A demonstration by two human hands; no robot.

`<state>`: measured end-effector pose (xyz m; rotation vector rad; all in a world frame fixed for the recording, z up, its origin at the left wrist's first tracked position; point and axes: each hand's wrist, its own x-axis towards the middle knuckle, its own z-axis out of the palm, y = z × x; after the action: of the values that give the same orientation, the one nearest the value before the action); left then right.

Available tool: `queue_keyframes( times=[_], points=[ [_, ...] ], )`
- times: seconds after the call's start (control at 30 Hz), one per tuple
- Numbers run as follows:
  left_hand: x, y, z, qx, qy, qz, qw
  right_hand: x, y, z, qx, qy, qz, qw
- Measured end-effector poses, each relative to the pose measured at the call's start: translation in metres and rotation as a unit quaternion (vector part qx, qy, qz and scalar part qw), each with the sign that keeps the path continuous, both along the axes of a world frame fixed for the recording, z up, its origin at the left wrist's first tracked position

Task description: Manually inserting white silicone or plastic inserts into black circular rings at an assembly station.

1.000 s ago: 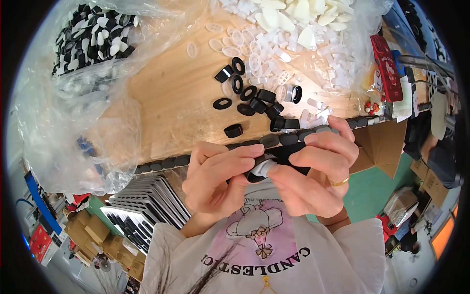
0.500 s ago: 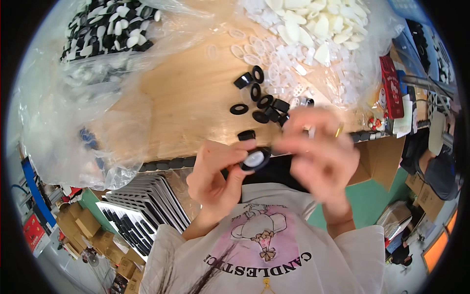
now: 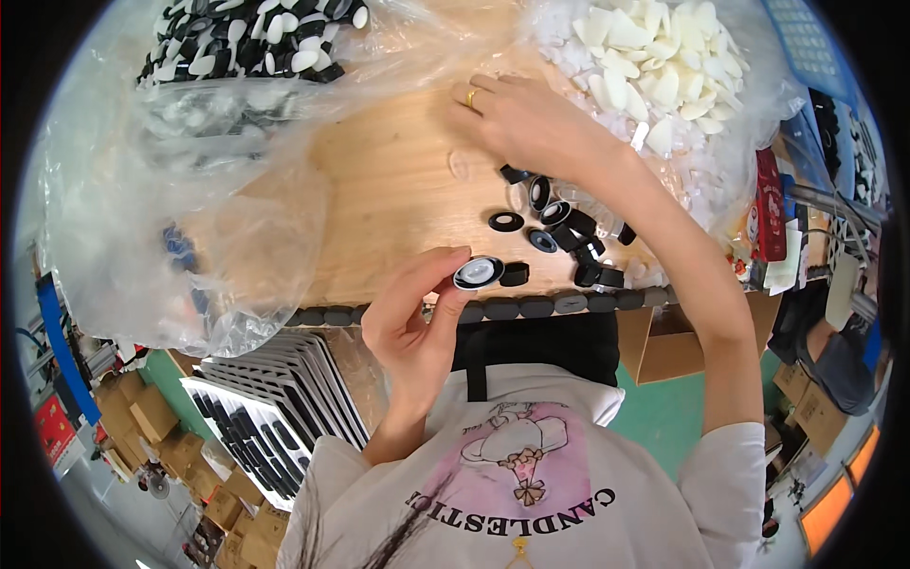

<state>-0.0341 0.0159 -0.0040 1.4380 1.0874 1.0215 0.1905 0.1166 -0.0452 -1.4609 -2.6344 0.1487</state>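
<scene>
Pinched between the thumb and fingers of my left hand (image 3: 415, 327) is an oval black part (image 3: 479, 273) with a pale, shiny insert in its face. It is held just above the table's near edge, with a small black piece (image 3: 515, 274) beside it. My right hand (image 3: 519, 116), a gold ring on one finger, reaches far across the table. Its fingers are bent together near the wood; the fingertips and anything in them are hidden. A clear oval ring (image 3: 459, 165) lies just nearer than that hand. Several black rings and caps (image 3: 542, 239) are scattered below the right forearm.
At the far right a plastic bag holds cream oval pieces (image 3: 664, 76), with small clear parts spilling beside it. Mixed black and white parts fill a bag (image 3: 251, 43) at far left. A rack of stacked trays (image 3: 284, 389) stands below the padded table edge (image 3: 502, 309).
My right hand has left the held part and reached forward across the table. My left hand still pinches the oval part, now tilted more upward and slightly farther forward.
</scene>
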Motion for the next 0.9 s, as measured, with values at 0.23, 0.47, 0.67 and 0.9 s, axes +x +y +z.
queue_keyframes(
  times=[0.23,0.47,0.67,0.9],
  points=[
    [-0.014,-0.001,-0.013,-0.068,0.017,0.081,0.994,-0.023,-0.015,0.023,-0.131,0.182,-0.009,0.975],
    [-0.017,-0.001,-0.010,-0.077,0.006,0.068,0.995,-0.031,-0.021,0.023,-0.215,0.212,-0.103,0.948],
    [0.001,-0.006,0.001,-0.118,-0.036,0.012,0.992,-0.032,-0.105,0.056,0.050,0.515,-0.086,0.851],
    [0.013,-0.012,0.015,-0.043,0.041,-0.036,0.998,-0.039,-0.142,0.056,0.156,0.418,-0.130,0.886]
  ],
)
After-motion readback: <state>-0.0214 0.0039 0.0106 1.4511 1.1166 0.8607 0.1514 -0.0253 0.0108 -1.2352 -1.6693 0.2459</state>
